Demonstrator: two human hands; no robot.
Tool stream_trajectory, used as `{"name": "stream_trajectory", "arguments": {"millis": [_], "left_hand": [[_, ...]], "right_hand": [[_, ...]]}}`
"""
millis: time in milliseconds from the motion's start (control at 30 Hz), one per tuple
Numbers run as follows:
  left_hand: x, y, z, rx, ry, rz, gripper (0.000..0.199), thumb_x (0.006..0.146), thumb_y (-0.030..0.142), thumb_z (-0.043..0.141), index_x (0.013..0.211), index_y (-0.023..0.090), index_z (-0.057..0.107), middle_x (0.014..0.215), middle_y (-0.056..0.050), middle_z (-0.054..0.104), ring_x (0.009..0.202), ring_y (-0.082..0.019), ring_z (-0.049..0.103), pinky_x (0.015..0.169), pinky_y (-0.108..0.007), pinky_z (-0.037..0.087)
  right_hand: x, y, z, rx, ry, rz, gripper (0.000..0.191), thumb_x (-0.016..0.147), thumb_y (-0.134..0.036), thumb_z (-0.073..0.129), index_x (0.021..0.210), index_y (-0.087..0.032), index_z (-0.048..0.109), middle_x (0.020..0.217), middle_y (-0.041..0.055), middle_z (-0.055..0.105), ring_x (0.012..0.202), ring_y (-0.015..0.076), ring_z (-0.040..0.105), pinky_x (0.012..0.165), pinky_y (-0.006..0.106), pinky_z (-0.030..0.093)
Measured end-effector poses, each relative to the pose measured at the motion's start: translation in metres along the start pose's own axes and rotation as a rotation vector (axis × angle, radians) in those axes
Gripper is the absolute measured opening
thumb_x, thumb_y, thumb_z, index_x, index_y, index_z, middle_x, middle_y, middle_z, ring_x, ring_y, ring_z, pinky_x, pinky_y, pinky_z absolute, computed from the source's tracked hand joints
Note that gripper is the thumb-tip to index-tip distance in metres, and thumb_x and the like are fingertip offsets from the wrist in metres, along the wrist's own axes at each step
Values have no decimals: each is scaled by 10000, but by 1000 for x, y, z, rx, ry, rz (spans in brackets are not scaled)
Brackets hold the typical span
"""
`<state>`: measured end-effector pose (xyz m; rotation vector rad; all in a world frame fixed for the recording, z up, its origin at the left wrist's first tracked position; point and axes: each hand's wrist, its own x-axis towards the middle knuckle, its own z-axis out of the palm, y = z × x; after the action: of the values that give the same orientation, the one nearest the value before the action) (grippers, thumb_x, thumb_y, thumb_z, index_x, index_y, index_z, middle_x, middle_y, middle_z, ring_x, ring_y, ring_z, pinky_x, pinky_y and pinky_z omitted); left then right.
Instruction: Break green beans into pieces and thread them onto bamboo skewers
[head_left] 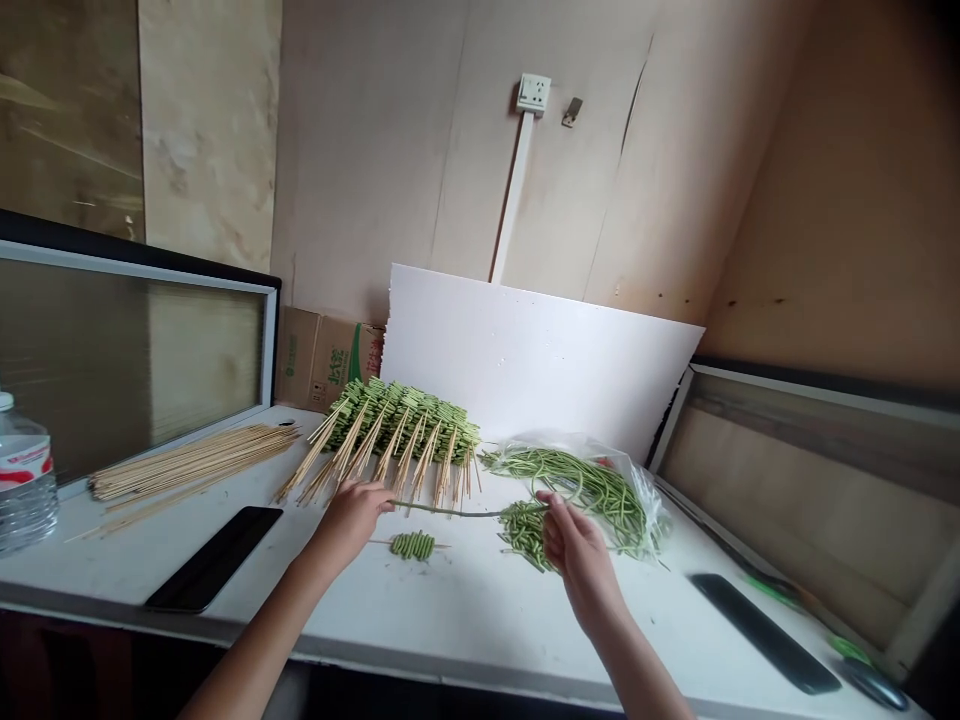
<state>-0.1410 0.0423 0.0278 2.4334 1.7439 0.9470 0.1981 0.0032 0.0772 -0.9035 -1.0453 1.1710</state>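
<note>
A long green bean is stretched roughly level between my two hands, above the white table. My left hand pinches one end, close to the stick ends of the stacked skewers. My right hand grips the other end, in front of a heap of cut bean pieces. Below the bean lies one skewer with a row of cut bean pieces on it. Behind, many finished bean skewers are piled up. A clear plastic bag of whole long beans lies open behind my right hand.
Bare bamboo sticks lie at the left, near a dark phone-like slab and a water bottle. A dark flat object and a computer mouse are at the right. A white board and a cardboard box stand at the back.
</note>
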Motion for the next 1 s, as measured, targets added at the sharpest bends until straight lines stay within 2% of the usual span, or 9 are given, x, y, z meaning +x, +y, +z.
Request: {"name": "stream_trajectory", "arguments": {"millis": [67,133,267,433,533,667,733,867,1000], "left_hand": [[-3,-3,13,11,-65,-33,277,904,105,552,948,199,809,1032,-106,776,1049,-308,673,967,-426,440],[-7,0,20,-19,-107,-69,297,877,127,592,1091,192,787,1204,-133,737,1214,-352,610,1031,-472,415],[-14,42,8,-264,-177,-43,474,908,284,630,1378,230,642,1488,-126,572,1367,-341,518,1134,-462,388],[-25,131,-13,-660,-189,30,405,969,492,606,1289,260,695,1347,-92,681,1273,-282,605,1081,-394,465],[-31,159,-13,-814,-252,91,314,967,441,636,1162,229,761,1013,-67,780,964,-227,716,891,-321,549],[-29,153,-9,-761,-166,73,279,987,367,617,876,186,799,759,-36,731,699,-172,671,727,-280,521],[-27,144,-10,-712,-137,75,252,981,342,628,880,187,800,776,-36,729,696,-167,658,709,-273,504],[-25,136,-17,-648,-108,109,217,976,323,635,899,202,797,806,-30,735,756,-171,662,738,-268,486],[-29,145,-21,-696,-155,63,253,976,409,630,995,211,785,843,-32,741,776,-178,669,752,-275,499]], "right_hand": [[-7,8,-6,-105,14,-16,497,816,-630,760,1021,-178,732,625,-57,384,516,78,296,451,213,227],[-14,12,-7,-180,-7,-41,510,816,-652,745,989,-172,735,652,-22,489,526,89,361,456,224,254],[-27,11,-3,-260,-150,-69,494,828,-661,722,813,-168,736,632,13,569,513,102,406,468,249,309],[-39,18,3,-289,-313,-91,436,817,-585,772,681,-172,733,738,53,683,463,73,388,446,251,294],[-40,22,3,-295,-384,-115,349,838,-525,778,757,-185,778,808,66,718,496,86,447,438,239,311],[-34,15,-7,-295,-310,-108,331,750,-491,865,911,-213,787,750,29,694,486,90,444,410,226,324],[-32,6,-14,-348,-266,-139,346,724,-488,885,916,-220,781,725,20,685,512,110,495,429,235,372],[-36,-11,-20,-638,-312,-313,223,830,-457,809,886,-241,787,854,54,740,767,198,664,610,286,502],[-45,-13,-11,-791,-329,-443,183,925,-431,711,892,-257,756,873,53,721,816,211,642,654,308,523]]}}
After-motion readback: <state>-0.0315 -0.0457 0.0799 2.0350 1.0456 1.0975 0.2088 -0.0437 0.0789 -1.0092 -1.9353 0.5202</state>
